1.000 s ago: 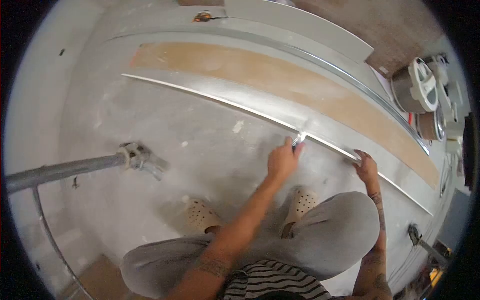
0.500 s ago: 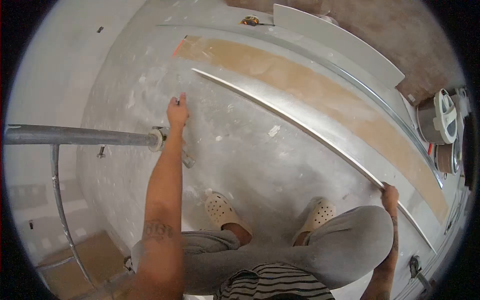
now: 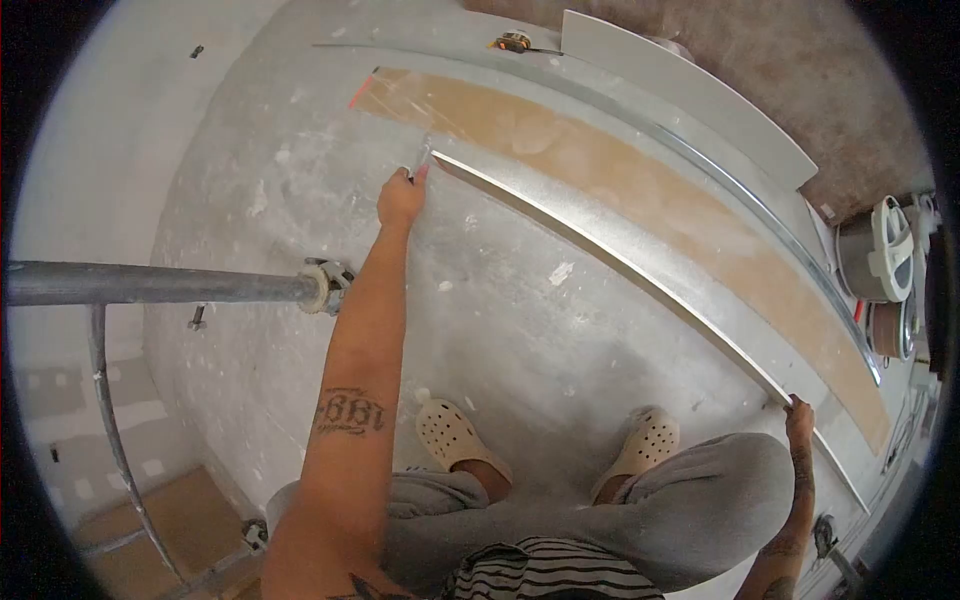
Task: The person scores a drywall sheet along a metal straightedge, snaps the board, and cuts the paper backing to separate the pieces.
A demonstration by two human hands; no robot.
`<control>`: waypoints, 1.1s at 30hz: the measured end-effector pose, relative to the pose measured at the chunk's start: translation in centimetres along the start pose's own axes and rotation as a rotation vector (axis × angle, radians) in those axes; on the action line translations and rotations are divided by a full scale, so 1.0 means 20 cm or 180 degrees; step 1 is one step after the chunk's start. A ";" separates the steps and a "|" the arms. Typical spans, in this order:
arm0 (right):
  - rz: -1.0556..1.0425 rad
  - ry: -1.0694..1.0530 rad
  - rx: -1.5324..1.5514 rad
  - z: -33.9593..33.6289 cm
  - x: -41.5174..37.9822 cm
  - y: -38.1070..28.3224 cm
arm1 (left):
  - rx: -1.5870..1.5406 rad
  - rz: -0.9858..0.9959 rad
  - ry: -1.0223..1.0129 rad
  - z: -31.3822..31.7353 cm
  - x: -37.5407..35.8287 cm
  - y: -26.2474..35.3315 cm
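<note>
A long, narrow white strip (image 3: pixel 600 245) runs slantwise over the grey floor from the middle to the lower right. Near its lower end my right hand (image 3: pixel 800 422) is closed around it. My left hand (image 3: pixel 402 198) is closed on a small tool (image 3: pixel 424 155) with a thin grey end, blurred here, right beside the strip's far end. Most of that tool is hidden in the fingers. Beyond the strip lies a long brown board (image 3: pixel 560 130) with a red mark at its left end.
A metal scaffold tube (image 3: pixel 160 283) juts in from the left. Behind the brown board lie a metal profile (image 3: pixel 740 180), a tape measure (image 3: pixel 514 41) and a white panel (image 3: pixel 690 95). Buckets (image 3: pixel 868 255) stand at the right. My clog-covered feet (image 3: pixel 450 430) are on the floor before me.
My left hand has moved right, up to the strip's far end. The strip's far end appears farther right and slightly lower, with my right hand still on it. The view has shifted slightly.
</note>
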State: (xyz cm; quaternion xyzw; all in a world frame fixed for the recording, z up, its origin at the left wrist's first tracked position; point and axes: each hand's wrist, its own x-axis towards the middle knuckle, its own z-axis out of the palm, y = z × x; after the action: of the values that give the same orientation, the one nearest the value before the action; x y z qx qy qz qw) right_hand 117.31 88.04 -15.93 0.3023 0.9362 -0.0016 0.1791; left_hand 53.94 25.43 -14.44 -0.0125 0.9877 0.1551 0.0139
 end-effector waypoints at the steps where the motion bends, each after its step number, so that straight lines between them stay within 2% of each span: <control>1: 0.0022 -0.0018 0.0001 -0.01 0.00 -0.01 | 0.0004 0.0069 0.0048 0.01 0.00 -0.01; 5: -0.0077 0.0118 -0.0011 0.00 0.00 0.00 | 0.0001 0.0115 0.0060 0.02 0.00 -0.02; 11: 0.0117 -0.0120 0.0003 -0.01 0.01 -0.01 | 0.0117 0.0392 0.0153 0.05 0.00 -0.05; 13: 0.0146 -0.0144 -0.0078 0.03 0.01 0.02 | 0.0167 0.0388 0.0005 0.06 -0.05 0.01; 17: -0.0003 0.0007 -0.0143 0.10 -0.02 0.06 | -0.0020 0.0222 -0.0145 0.17 -0.40 0.26; 18: 0.0121 -0.0168 -0.0065 0.08 -0.02 0.05 | -0.0130 0.0231 -0.0145 0.21 -0.52 0.32; 20: 0.0105 -0.0127 -0.0052 0.06 -0.02 0.04 | 0.0011 0.0291 0.0069 0.32 -0.76 0.47; 22: 0.0075 -0.0105 -0.0036 0.05 -0.02 0.02 | -0.0529 0.0491 -0.0474 0.37 -1.00 0.62; 23: 0.0095 -0.0118 -0.0028 0.04 -0.02 0.00 | -0.0102 0.0547 -0.0757 0.34 -1.14 0.75; 27: 0.0120 0.0015 -0.0102 0.05 -0.03 0.01 | -0.0584 0.1265 -0.1503 0.50 -1.68 1.10; 29: 0.0108 -0.0027 -0.0036 0.04 -0.02 0.01 | -0.0673 0.1850 -0.2000 0.47 -1.81 1.22; 33: 0.0102 -0.0041 -0.0119 0.02 -0.02 0.00 | -0.1279 0.1990 -0.2187 0.49 -1.89 1.24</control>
State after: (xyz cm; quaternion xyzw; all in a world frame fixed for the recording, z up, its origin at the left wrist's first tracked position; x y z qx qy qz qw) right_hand 117.89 87.78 -16.21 0.3138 0.9300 0.0169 0.1908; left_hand 91.18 52.84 -15.07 0.3333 0.8332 0.3341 0.2883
